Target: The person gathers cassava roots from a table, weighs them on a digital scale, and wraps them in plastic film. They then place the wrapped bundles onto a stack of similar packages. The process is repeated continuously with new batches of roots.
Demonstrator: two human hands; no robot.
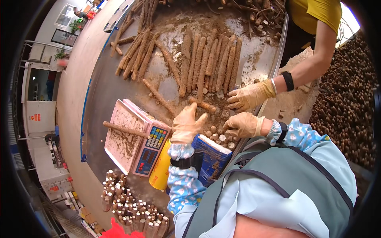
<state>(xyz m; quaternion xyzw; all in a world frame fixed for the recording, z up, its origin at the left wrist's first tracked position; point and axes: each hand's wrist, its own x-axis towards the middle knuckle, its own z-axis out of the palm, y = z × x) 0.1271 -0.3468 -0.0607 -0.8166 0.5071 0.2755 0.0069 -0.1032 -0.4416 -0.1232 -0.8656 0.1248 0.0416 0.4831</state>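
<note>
My left hand point(188, 123), in a cream glove, has thumb and forefinger apart beside a short piece of yam root point(203, 105); whether it touches the piece is unclear. My right hand point(243, 125), gloved too, is curled over the metal table's near edge, next to several cut root ends point(222, 137); its fingertips are partly hidden. Beyond both hands, long brown roots point(208, 62) lie side by side. To the left, a digital scale point(128, 136) carries one root point(125, 129) across its dirty pan. A yellow roll point(160, 166) lies between the scale and my left forearm.
A co-worker's gloved hand point(251, 94) rests on the table just beyond my right hand. A blue wrapped block point(212, 159) lies close to my body. Bundled cut roots point(135, 208) stand at the lower left, more roots point(137, 55) lie farther back, and a large root pile point(345, 104) is at right.
</note>
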